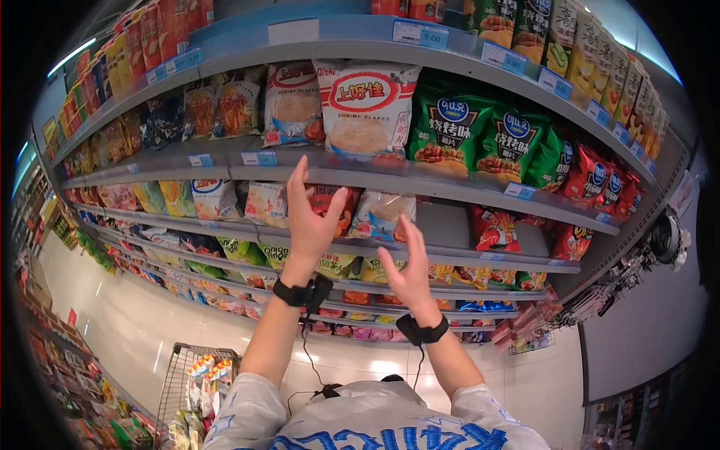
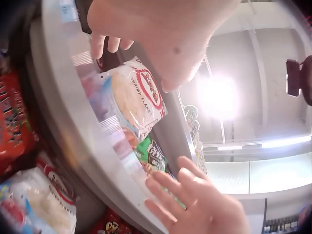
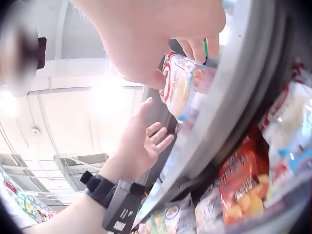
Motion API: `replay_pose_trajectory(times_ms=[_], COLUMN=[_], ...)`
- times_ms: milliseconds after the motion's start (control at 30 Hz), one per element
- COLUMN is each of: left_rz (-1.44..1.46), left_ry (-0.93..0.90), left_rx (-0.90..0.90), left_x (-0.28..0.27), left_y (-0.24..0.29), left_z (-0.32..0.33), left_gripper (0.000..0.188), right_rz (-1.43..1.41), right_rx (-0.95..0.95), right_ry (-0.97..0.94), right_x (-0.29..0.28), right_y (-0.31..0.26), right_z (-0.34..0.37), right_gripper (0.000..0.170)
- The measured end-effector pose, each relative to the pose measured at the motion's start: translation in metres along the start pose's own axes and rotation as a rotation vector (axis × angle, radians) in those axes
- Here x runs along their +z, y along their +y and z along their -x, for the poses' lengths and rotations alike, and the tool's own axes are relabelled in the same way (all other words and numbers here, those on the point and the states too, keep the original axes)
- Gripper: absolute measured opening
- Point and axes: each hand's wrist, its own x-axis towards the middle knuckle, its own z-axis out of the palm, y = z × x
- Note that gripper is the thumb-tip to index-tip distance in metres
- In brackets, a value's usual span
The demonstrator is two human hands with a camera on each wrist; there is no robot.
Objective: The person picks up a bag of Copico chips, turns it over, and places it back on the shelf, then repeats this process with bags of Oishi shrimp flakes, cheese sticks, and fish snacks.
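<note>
Our left grip [image 1: 309, 225] stands wide near the centre of the head view; our right grip [image 1: 409, 276], lower and to its right, is wide too, thumb apart from fingers. Above them, at upper centre, a white Shrimp Flakes bag [image 1: 366, 112] stands on a grey shelf [image 1: 450, 190], just beside green chip bags [image 1: 448, 127].

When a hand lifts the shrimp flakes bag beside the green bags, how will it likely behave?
The shrimp flakes bag is probably light for its size, as it looks puffed and is labelled flakes. Its glossy surface may feel slippery. It stands upright, so a push might tip it.
</note>
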Motion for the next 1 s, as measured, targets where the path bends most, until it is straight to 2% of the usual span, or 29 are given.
replay_pose_trajectory(times_ms=[33, 100, 133, 200, 267, 333, 367, 500, 667, 767, 867, 1000], left_rz=[-0.023, -0.089, -0.116, -0.189, -0.242, -0.242, -0.286, -0.423, -0.471, -0.434, -0.457, -0.549], left_ry=[0.011, -0.104, -0.084, -0.18, -0.118, -0.171, -0.143, -0.046, 0.133, 0.109, 0.092, 0.2], left_rx=[-0.027, -0.218, -0.248, -0.498, -0.577, -0.706, -0.721, -0.935, -1.036, -1.114, -1.063, -1.028], left_x=[-0.006, -0.016, -0.021, -0.035, -0.052, -0.077, -0.089, -0.143, -0.206, -0.242, -0.285, -0.361], left_y=[-0.003, -0.011, -0.012, -0.013, -0.022, -0.015, -0.013, 0.017, 0.044, 0.068, 0.086, 0.091], left_z=[0.023, 0.066, 0.087, 0.132, 0.177, 0.214, 0.235, 0.292, 0.334, 0.332, 0.331, 0.364], left_gripper=[0.079, 0.076, 0.076, 0.074, 0.072, 0.072, 0.072, 0.066, 0.064, 0.065, 0.066, 0.066], right_rz=[-0.001, -0.092, -0.111, -0.235, -0.315, -0.336, -0.388, -0.375, -0.432, -0.447, -0.466, -0.513], right_rx=[0.072, 0.241, 0.249, 0.459, 0.482, 0.502, 0.513, 0.472, 0.428, 0.379, 0.324, 0.238], right_ry=[-0.058, -0.162, -0.202, -0.297, -0.375, -0.473, -0.463, -0.757, -0.998, -1.113, -1.201, -1.316], right_x=[0.002, 0.01, 0.013, 0.019, 0.028, 0.037, 0.045, 0.065, 0.102, 0.133, 0.172, 0.228], right_y=[0.011, 0.028, 0.033, 0.038, 0.047, 0.051, 0.052, 0.044, 0.012, -0.023, -0.06, -0.117], right_z=[0.024, 0.069, 0.087, 0.121, 0.151, 0.177, 0.189, 0.22, 0.24, 0.246, 0.259, 0.282], right_gripper=[0.064, 0.064, 0.064, 0.063, 0.061, 0.057, 0.051, 0.051, 0.05, 0.049, 0.05, 0.051])
